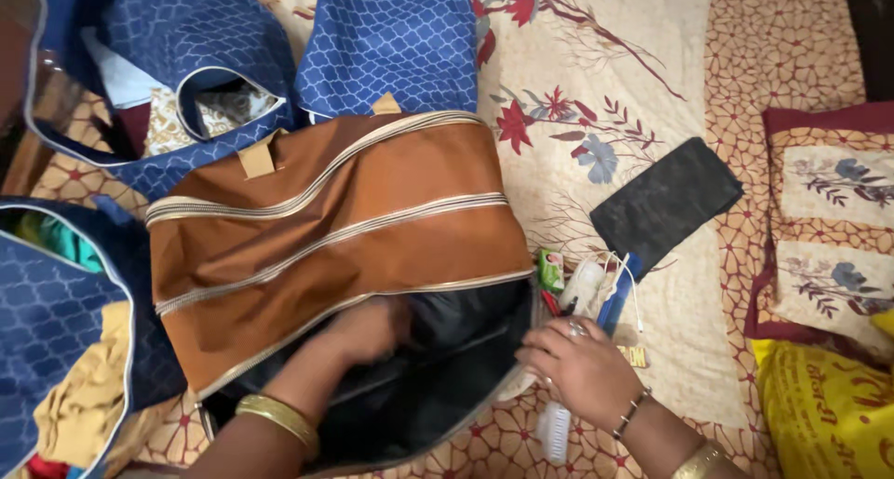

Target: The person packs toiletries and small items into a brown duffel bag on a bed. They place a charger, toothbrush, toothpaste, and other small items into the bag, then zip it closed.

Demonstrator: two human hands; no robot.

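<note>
- Left hand (368, 330) is reaching inside the open brown bag (335, 228) on the bed (652, 60); I cannot tell its grip.
- Right hand (582, 367), fingers curled, grips the bag's opening edge beside small toiletries (582, 288).

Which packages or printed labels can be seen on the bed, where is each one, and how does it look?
Small green packet: beside the brown bag's open end, above the right hand; flat, green with a pale picture.
Yellow printed bag: lower right corner; crumpled, yellow with red lettering.
Small yellow tag: on the bedsheet right of the right hand; tiny, rectangular.
No screens or signs.
</note>
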